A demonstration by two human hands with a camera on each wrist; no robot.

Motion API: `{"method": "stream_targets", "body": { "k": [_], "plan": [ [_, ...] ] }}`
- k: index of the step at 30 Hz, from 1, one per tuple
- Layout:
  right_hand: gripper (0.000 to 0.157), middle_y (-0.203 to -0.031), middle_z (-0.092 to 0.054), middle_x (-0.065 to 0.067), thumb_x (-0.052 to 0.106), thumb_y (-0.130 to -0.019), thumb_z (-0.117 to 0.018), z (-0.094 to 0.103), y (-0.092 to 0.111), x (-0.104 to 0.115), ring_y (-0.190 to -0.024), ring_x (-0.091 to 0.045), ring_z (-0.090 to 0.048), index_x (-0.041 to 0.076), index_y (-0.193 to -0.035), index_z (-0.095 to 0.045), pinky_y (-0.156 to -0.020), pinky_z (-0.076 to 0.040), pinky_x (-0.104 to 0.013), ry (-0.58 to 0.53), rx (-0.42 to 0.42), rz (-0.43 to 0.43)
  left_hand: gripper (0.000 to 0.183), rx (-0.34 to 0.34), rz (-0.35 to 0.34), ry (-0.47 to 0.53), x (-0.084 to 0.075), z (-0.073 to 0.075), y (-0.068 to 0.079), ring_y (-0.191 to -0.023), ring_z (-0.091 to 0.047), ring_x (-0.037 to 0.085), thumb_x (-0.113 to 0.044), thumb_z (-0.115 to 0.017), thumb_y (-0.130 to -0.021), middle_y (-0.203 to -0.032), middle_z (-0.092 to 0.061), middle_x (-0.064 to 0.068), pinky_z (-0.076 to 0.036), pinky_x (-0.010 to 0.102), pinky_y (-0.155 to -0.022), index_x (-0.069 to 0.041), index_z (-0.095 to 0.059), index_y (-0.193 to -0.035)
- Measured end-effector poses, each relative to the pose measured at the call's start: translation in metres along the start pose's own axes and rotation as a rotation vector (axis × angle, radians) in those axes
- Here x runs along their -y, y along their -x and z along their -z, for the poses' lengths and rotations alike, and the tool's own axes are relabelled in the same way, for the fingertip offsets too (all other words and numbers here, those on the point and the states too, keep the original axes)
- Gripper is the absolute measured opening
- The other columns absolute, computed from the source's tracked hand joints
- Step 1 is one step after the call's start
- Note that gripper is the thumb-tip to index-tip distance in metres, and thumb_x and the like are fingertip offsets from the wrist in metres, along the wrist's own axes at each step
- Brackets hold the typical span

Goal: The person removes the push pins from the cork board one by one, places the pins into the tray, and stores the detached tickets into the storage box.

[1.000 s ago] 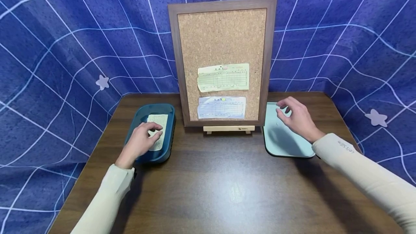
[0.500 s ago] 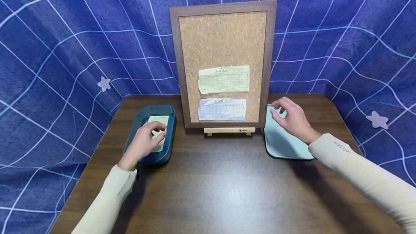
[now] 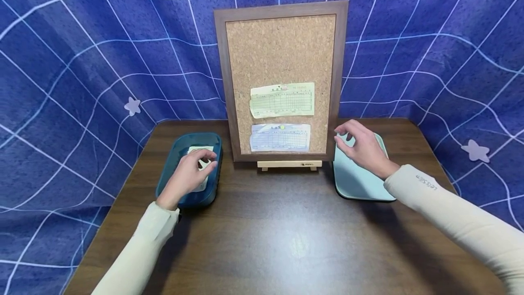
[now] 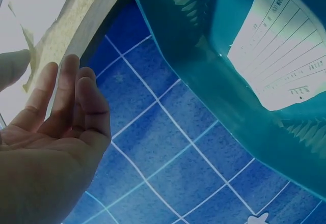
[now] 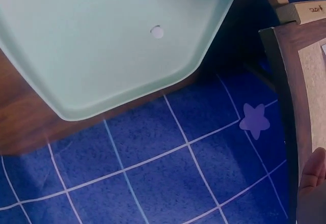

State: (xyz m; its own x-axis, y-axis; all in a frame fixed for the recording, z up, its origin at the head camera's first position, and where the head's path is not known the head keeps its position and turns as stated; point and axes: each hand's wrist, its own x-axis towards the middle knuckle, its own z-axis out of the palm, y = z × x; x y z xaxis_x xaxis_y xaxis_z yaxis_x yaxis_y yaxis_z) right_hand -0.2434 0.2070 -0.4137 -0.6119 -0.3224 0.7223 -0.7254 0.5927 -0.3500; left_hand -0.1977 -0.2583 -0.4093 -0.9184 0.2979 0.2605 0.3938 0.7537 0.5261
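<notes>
My left hand (image 3: pixel 189 174) hovers above the right side of a teal bin (image 3: pixel 168 167), thumb and fingers curved and apart, holding nothing visible. A printed slip (image 4: pixel 285 56) lies in that bin, partly hidden by the hand in the head view. My right hand (image 3: pixel 362 147) is over the left part of a pale green tray (image 3: pixel 356 183), close to the frame of a cork board (image 3: pixel 282 49); nothing shows between its curved fingers. A small white round piece (image 5: pixel 157 31) sits in the tray. On the board hang a green printed slip (image 3: pixel 282 101) and a blue one (image 3: pixel 280 140).
The board leans on a small wooden easel (image 3: pixel 289 164) at the back of the brown table (image 3: pixel 262 231). Blue curtain (image 3: pixel 393 44) with white lines and stars encloses the back and sides.
Both hands have moved inward: the left one to the right over the bin, the right one to the left toward the board's frame. The slips on the board have stayed put.
</notes>
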Motion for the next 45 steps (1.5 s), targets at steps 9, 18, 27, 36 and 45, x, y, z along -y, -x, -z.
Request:
{"method": "stream_targets", "body": {
  "k": [9,18,27,36,45],
  "plan": [
    [0.015,-0.087,-0.061,-0.005,0.001,-0.079,-0.069,-0.004,-0.01,0.004,-0.073,-0.02,-0.054,0.003,-0.094,-0.064,-0.064,-0.043,-0.031,-0.016,0.037,0.024,0.021,-0.028,-0.005,0.02,-0.004,-0.007,-0.01,-0.085,-0.059,0.022,-0.016,-0.065,-0.09,-0.094,-0.065,0.006,-0.049,0.041,-0.069,-0.004,-0.064,-0.107],
    [0.016,-0.087,-0.06,-0.007,0.001,-0.08,-0.069,-0.012,-0.016,0.008,-0.072,-0.018,-0.053,0.0,-0.095,-0.063,-0.064,-0.042,-0.029,-0.021,0.061,0.032,0.024,-0.046,0.023,0.057,-0.011,-0.024,-0.028,-0.081,-0.058,0.019,-0.016,-0.065,-0.09,-0.092,-0.064,0.007,-0.048,0.034,-0.067,-0.005,-0.063,-0.11],
    [0.014,-0.088,-0.059,-0.006,0.0,-0.08,-0.068,-0.017,-0.023,0.011,-0.074,-0.019,-0.055,0.002,-0.092,-0.062,-0.063,-0.046,-0.035,-0.049,0.068,0.051,0.025,-0.06,0.019,0.067,-0.021,-0.026,-0.039,-0.081,-0.059,0.023,-0.02,-0.064,-0.091,-0.092,-0.064,0.005,-0.046,0.035,-0.069,-0.004,-0.062,-0.11],
    [0.011,-0.084,-0.056,-0.006,0.0,-0.081,-0.065,-0.024,-0.035,0.018,-0.069,-0.019,-0.05,0.002,-0.092,-0.061,-0.061,-0.039,-0.028,-0.036,0.067,0.08,0.024,-0.106,0.009,0.077,-0.029,-0.03,-0.05,-0.079,-0.058,0.023,-0.018,-0.065,-0.089,-0.088,-0.063,0.006,-0.047,0.038,-0.07,-0.003,-0.062,-0.108],
    [0.015,-0.089,-0.058,-0.006,0.002,-0.08,-0.069,-0.028,-0.046,0.023,-0.07,-0.016,-0.051,0.002,-0.094,-0.062,-0.062,-0.042,-0.03,-0.018,0.066,0.077,0.023,-0.137,0.014,0.089,-0.035,-0.031,-0.06,-0.079,-0.057,0.019,-0.017,-0.065,-0.089,-0.09,-0.063,0.006,-0.048,0.04,-0.072,-0.003,-0.062,-0.107]
  ]
}}
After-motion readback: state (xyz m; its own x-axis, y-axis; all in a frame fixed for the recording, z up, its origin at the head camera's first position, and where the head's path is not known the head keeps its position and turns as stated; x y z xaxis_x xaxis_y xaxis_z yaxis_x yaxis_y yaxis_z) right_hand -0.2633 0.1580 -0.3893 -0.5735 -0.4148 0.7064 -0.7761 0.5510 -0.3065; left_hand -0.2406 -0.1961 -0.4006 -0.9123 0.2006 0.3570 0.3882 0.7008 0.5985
